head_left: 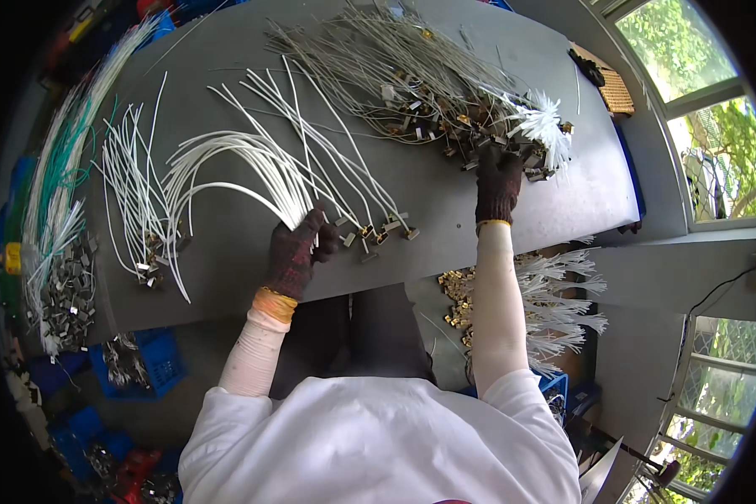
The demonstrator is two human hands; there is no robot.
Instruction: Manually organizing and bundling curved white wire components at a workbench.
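My left hand [298, 252], in a dark knit glove, grips a bundle of white sleeved wires [235, 164] that fan out up and left over the grey table [445, 197]. Several wire ends with small metal terminals [378, 231] hang just right of that hand. My right hand [497, 185], also gloved, reaches into a heap of grey wires with brass and dark terminals [420, 84] at the table's far right. Its fingers are buried among the parts, so what they hold is hidden. A white tuft of wire ends [544, 124] lies just beyond it.
More white wires [130, 193] lie at the table's left, beside green and white wires [59, 176] and a pile of grey metal clips [65, 294]. Below the table edge sit brass terminals [458, 298] with white wire tufts [563, 302] and blue bins [155, 361]. Windows are on the right.
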